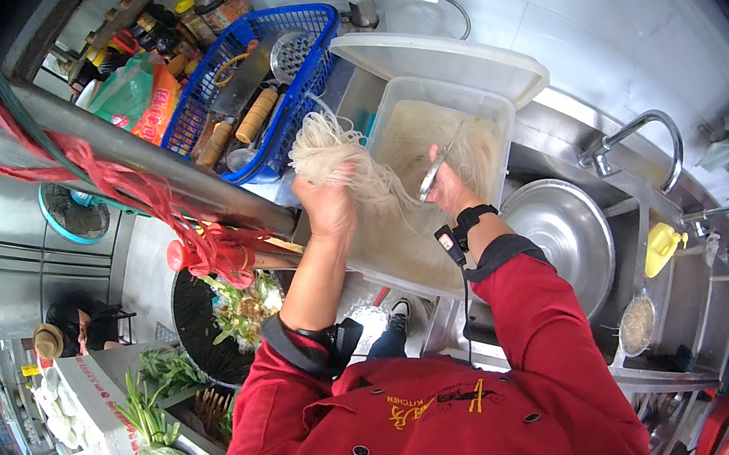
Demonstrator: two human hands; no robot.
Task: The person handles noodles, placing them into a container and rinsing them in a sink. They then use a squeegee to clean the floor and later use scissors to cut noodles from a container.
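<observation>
My left hand (327, 201) grips a thick bundle of pale noodles (327, 147) above the left part of a large translucent plastic tub (509, 141). Loose strands trail from the bundle down to the right. My right hand (444, 180) holds metal scissors (432, 175), their blades pointing up and away over the tub. More noodles (470, 146) lie in cloudy liquid inside it. The tub's translucent lid (446, 57) rests tilted at its far edge.
At the upper left, a blue plastic basket (318, 18) holds a cleaver and other utensils. A large metal basin (564, 237) sits in the sink at right, near a faucet (627, 141). A metal post (144, 159) with red ties crosses the left. A person (76, 324) is farther off.
</observation>
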